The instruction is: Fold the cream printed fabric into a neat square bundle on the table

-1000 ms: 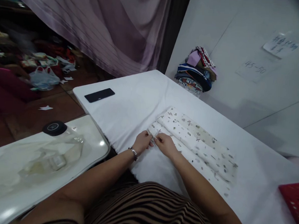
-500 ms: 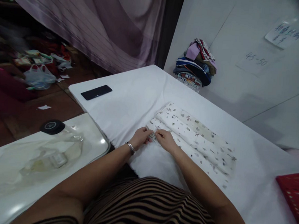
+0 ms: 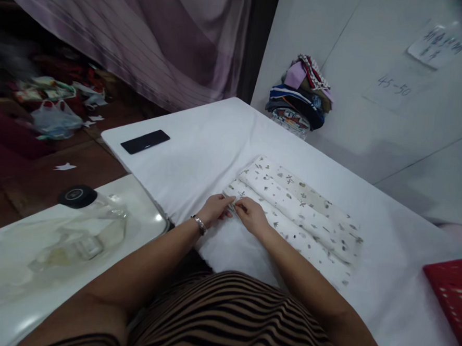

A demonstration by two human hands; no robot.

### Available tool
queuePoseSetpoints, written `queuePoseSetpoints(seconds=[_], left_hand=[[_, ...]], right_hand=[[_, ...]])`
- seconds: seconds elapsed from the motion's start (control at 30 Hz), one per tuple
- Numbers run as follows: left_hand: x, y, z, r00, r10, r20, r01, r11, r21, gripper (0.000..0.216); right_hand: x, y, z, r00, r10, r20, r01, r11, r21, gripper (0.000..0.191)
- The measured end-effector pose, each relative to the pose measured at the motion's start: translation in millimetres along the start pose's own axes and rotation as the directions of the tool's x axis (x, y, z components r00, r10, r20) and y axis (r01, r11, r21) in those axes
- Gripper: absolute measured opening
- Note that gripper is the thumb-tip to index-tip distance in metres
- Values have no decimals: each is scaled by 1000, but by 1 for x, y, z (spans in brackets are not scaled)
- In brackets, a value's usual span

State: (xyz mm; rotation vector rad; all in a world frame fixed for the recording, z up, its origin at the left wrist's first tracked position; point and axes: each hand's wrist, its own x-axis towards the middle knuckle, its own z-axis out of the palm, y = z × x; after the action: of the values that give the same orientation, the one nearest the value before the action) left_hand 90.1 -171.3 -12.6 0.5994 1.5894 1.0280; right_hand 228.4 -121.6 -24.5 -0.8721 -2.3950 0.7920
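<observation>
- Pinching the near corner of a folded printed cloth point(image 3: 302, 216), the left hand point(image 3: 214, 210) and the right hand point(image 3: 252, 216) meet fingertip to fingertip. The fingers of both are closed on the fabric's edge.
- From that pinch the cloth runs away to the right as a long strip, folded in layers. It lies flat on the white table point(image 3: 201, 145).
- Just behind the pinch, a silver bracelet point(image 3: 200, 225) sits on the left wrist.
- Left of the grip and further out, well apart from it, a black phone point(image 3: 145, 141) lies flat near the table's edge.
- Far beyond the grip, a pile of clothes point(image 3: 300, 99) is stacked where the table meets the wall.
- Well off to the right of the grip, a red basket point(image 3: 452, 293) shows at the picture's edge, only partly in view.
- Left of the grip and nearer the person, a clear bottle point(image 3: 84, 229) with a black cap lies on its side on a glossy white surface beside the table.
- High on the wall, far beyond the grip and to its right, hangs a paper note point(image 3: 436, 43); its writing is too blurred to read.
</observation>
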Motion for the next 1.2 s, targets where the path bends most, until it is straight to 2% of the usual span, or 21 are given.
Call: queuePoseSetpoints(seconds=[0.2,0.47,0.57,0.7,0.8,0.9,0.97,1.1,1.2], left_hand=[[8,-2,-3,998,14,-59,-6,991,133,18],[16,-2,-7,996,38,-78,-17,967,253,15],[17,-2,-6,996,51,-74,-29,961,275,13],[16,0,-6,995,62,-78,-30,933,357,12],[12,3,-7,980,172,-96,-92,833,545,16],[8,5,-7,936,338,-98,-144,622,769,37],[6,6,-7,915,397,-79,-147,508,849,53],[2,5,-9,900,434,-46,-159,425,891,64],[2,3,-12,867,498,-15,-211,394,895,53]], right_hand=[[-10,-2,-13,997,-28,65,28,1000,-7,14],[-70,22,-48,992,11,125,14,981,-194,21],[-80,18,-49,995,5,102,19,971,-238,22],[-79,8,-39,997,19,71,6,944,-329,23],[-72,8,-34,996,58,69,-31,938,-345,20],[-68,13,-35,994,85,66,-65,965,-255,18],[-67,16,-37,994,93,58,-79,975,-206,17],[-72,17,-37,995,94,43,-82,972,-220,20],[-79,16,-36,996,75,38,-63,966,-250,23]])
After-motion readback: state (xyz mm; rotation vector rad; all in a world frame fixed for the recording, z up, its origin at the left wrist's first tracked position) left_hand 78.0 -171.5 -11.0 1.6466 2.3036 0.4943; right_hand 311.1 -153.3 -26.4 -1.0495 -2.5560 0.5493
